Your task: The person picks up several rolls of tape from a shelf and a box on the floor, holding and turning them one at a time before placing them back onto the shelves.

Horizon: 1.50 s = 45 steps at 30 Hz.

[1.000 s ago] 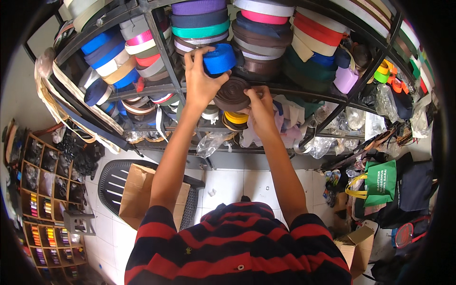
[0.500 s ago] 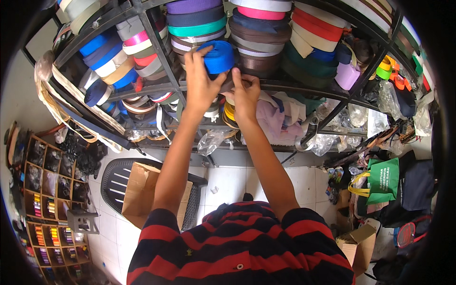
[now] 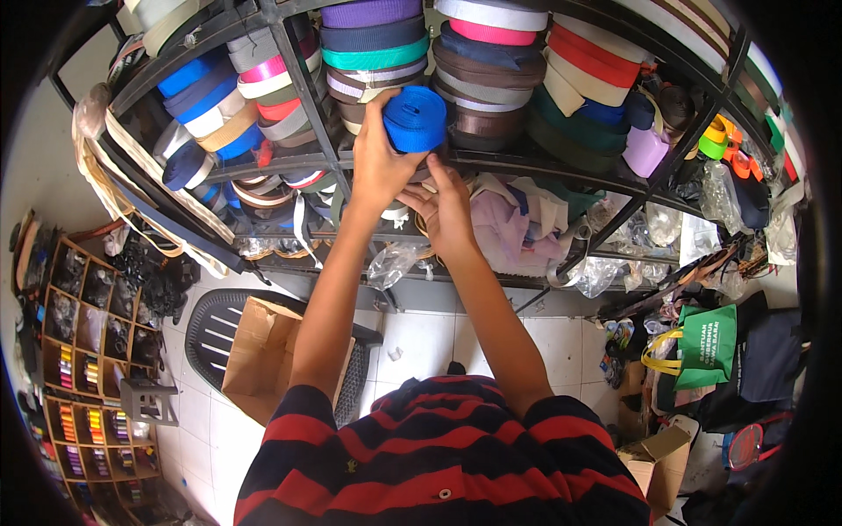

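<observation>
A blue roll of webbing (image 3: 415, 123) is gripped in my left hand (image 3: 377, 171), in front of the shelf. The fingers wrap its left side, and the coiled end faces up toward me. Just below the roll is my right hand (image 3: 449, 210), with its fingers apart and its thumb close to the roll's underside. Whether that thumb touches the roll I cannot tell. Behind stand stacked webbing rolls: a purple one (image 3: 371, 11), a teal one (image 3: 375, 56) and a brown one (image 3: 487, 72).
The black metal shelf frame (image 3: 307, 88) crosses in front of the rolls. Lilac cloth scraps (image 3: 509, 223) and clear plastic bags (image 3: 395, 263) lie on lower levels. A black chair (image 3: 210, 326) bears a cardboard box (image 3: 254, 351) at left. A green bag (image 3: 706, 346) is at right.
The blue roll has come slightly nearer and tilted, showing more of its coiled end. My right hand has dropped a little and its fingers have spread.
</observation>
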{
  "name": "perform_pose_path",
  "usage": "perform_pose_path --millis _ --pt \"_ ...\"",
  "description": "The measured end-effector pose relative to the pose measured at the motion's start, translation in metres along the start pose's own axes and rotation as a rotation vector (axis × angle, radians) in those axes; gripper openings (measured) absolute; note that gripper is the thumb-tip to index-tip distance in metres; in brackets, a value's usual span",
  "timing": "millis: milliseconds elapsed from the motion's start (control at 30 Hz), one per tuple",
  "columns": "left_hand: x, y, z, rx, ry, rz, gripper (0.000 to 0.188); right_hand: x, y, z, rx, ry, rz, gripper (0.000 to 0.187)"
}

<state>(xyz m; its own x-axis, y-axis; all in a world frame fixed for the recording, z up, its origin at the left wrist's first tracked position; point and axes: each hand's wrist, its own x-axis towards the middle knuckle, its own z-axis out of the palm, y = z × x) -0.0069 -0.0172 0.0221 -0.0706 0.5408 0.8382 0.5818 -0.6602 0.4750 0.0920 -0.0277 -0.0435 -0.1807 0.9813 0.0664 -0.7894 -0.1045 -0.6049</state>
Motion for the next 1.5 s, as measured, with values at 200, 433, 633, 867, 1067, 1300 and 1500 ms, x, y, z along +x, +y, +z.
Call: perform_pose_path --millis 200,433,633,867,1067,1300,1500 --pt "0.012 0.004 -0.005 -0.049 0.009 -0.107 0.071 -0.018 -0.012 -0.004 -0.319 0.096 -0.019 0.034" --pt "0.002 -0.019 0.022 0.091 0.077 -0.119 0.073 -0.09 -0.032 -0.062 -0.471 0.127 0.045 0.029" --pt "-0.01 -0.017 0.041 0.295 0.08 -0.13 0.078 -0.107 -0.045 -0.074 -0.495 0.127 0.038 0.024" --pt "-0.006 -0.019 0.037 0.142 0.053 -0.132 0.081 -0.122 -0.049 -0.077 -0.487 0.163 0.038 0.023" --pt "-0.012 -0.016 0.048 0.115 0.263 -0.121 0.084 -0.124 -0.037 -0.082 -0.478 0.156 0.096 0.024" --pt "-0.014 -0.019 0.049 0.194 0.315 -0.138 0.089 -0.126 -0.034 -0.086 -0.464 0.125 0.149 0.025" --pt "-0.019 -0.015 0.047 0.216 0.317 -0.118 0.092 -0.118 -0.039 -0.082 -0.471 0.129 0.159 0.025"
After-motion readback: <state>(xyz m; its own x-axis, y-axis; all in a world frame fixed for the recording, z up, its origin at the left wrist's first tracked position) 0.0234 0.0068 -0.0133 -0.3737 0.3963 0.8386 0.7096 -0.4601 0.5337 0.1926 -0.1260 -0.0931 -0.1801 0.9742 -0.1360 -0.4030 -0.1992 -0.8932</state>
